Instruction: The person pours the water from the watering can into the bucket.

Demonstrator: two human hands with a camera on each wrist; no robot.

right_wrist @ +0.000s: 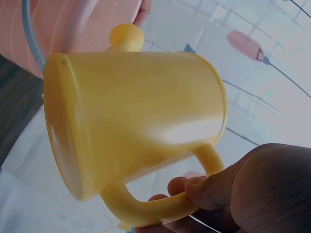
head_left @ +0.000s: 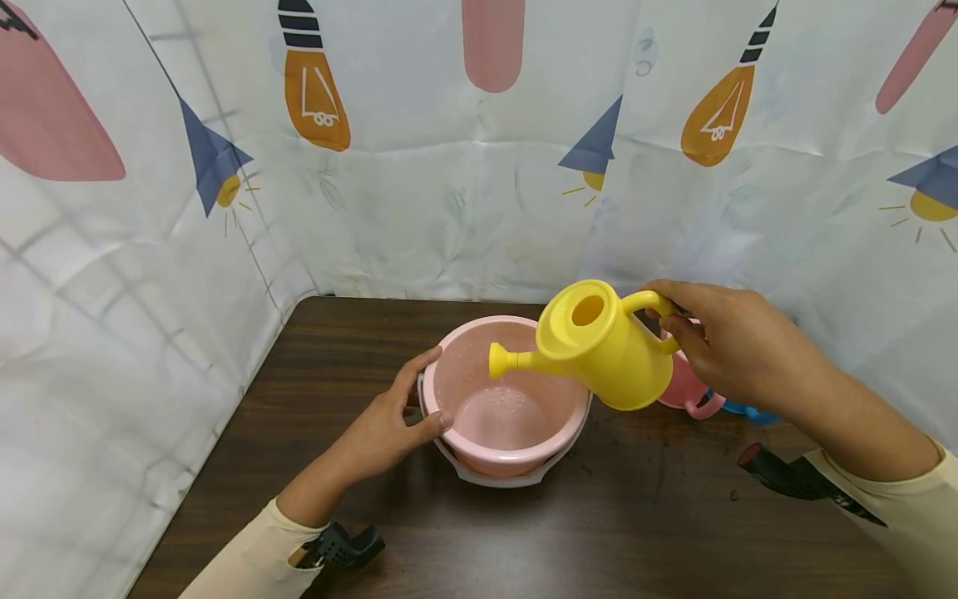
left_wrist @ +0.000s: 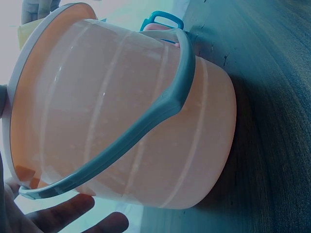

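A yellow toy watering can [head_left: 609, 353] hangs tilted over the right side of a pink bucket [head_left: 509, 456], its spout pointing left above the bucket's opening. My right hand [head_left: 718, 333] grips its looped handle, fingers wrapped round it in the right wrist view. My left hand [head_left: 389, 428] holds the bucket's left rim, with the thumb and a fingertip over the edge. Other fingers [left_wrist: 65, 211] stretch along the outside in the left wrist view. A little clear water shows at the bucket's bottom. The bucket stands upright, its grey handle [left_wrist: 146, 126] lowered against the wall.
Behind the watering can, a pink cup-like piece with a handle [head_left: 684, 387] and a blue piece [head_left: 752, 413] stand on the dark wooden table [head_left: 359, 349]. Water drops dot the table at right. A patterned white cloth [head_left: 449, 216] hangs behind and at the left.
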